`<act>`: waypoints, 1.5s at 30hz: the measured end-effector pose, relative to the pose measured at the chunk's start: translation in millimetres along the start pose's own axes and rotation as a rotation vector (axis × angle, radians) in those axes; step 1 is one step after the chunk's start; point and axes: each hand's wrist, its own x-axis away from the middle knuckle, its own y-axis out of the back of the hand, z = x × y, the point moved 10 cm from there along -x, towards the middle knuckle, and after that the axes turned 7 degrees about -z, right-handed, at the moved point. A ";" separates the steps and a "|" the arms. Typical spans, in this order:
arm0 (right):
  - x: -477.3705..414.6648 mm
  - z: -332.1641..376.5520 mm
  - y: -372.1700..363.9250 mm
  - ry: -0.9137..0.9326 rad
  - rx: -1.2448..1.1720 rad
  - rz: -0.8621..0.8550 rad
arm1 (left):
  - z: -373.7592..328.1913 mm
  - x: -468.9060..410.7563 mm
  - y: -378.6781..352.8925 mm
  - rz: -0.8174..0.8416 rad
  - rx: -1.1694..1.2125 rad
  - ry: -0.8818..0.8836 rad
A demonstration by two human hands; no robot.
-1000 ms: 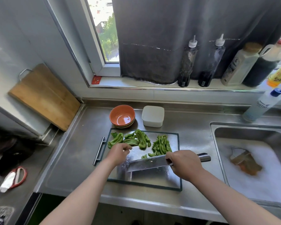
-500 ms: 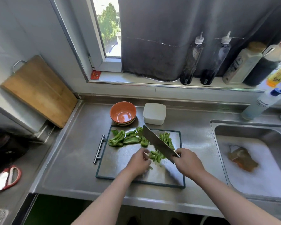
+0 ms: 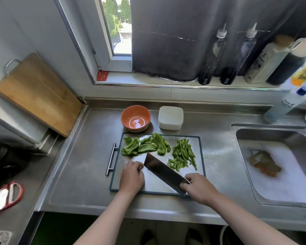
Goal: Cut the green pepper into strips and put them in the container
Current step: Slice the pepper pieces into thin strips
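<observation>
1. The uncut green pepper pieces [image 3: 145, 145] lie in a row along the far edge of the steel cutting board [image 3: 201, 152], at about 12 o'clock from the left grip [image 3: 132, 175]. There is bare board between them. The row runs 9 to 3 o'clock.
2. The left grip is the nearer one to those pieces. It is knuckles-up with the fingers curled, right beside the far corner of the cleaver [image 3: 164, 172].
3. The right grip [image 3: 196, 187] is clenched around the cleaver's handle. The blade slants from 4 o'clock at the hand up to 10 o'clock, its tip short of the uncut row.
4. The cut strips [image 3: 183, 155] are heaped at 11 o'clock from the right grip, mostly lying 12 to 6. The white container [image 3: 170, 117] sits on the tabletop just past the board, at 11 o'clock from the heap and beside an orange bowl [image 3: 135, 117].
5. Likely next, the left grip pulls a piece toward 6 o'clock, under the blade.
6. Hidden:
   - The handle is covered by the right grip.
   - I cannot tell whether the left fingers pinch anything or touch the blade.
   - The container looks lidded, though this is uncertain.
</observation>
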 end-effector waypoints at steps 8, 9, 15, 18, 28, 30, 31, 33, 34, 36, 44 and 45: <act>8.7 -44.4 25.3 -0.104 0.005 -0.101 | -15.2 -3.1 2.9 -0.191 0.090 0.117; 8.6 -48.1 30.1 -0.114 -0.005 -0.117 | -22.7 -5.2 -1.0 -0.175 0.086 0.064; 3.4 -45.0 61.5 -0.088 -0.123 -0.222 | -71.3 5.5 -42.9 0.037 -0.103 -0.322; 2.2 -46.0 67.7 -0.070 -0.113 -0.228 | -82.4 5.0 -50.7 0.043 -0.169 -0.321; -4.3 -60.2 61.4 -0.041 -0.056 -0.178 | -95.8 -38.0 -60.3 0.047 -0.133 -0.098; -7.3 -59.5 61.4 -0.025 -0.050 -0.175 | -90.0 -39.8 -60.9 0.069 -0.053 -0.062; -8.1 -59.2 61.3 -0.018 -0.033 -0.170 | -85.0 -38.4 -57.8 0.054 -0.016 -0.051; -9.7 -57.9 60.9 -0.001 0.015 -0.154 | -73.4 -31.9 -45.4 -0.014 0.024 -0.061; -10.0 -56.8 60.7 0.012 0.048 -0.146 | -67.7 -26.1 -40.6 -0.039 0.022 -0.091; -11.0 -52.0 61.8 0.044 0.140 -0.137 | -61.2 -9.3 -36.4 -0.036 0.000 -0.197; -21.4 -45.2 77.9 0.037 0.225 -0.195 | -56.6 40.7 -51.0 0.120 0.078 -0.207; -21.9 -44.4 79.1 0.036 0.217 -0.198 | -60.9 44.2 -57.6 0.154 0.059 -0.221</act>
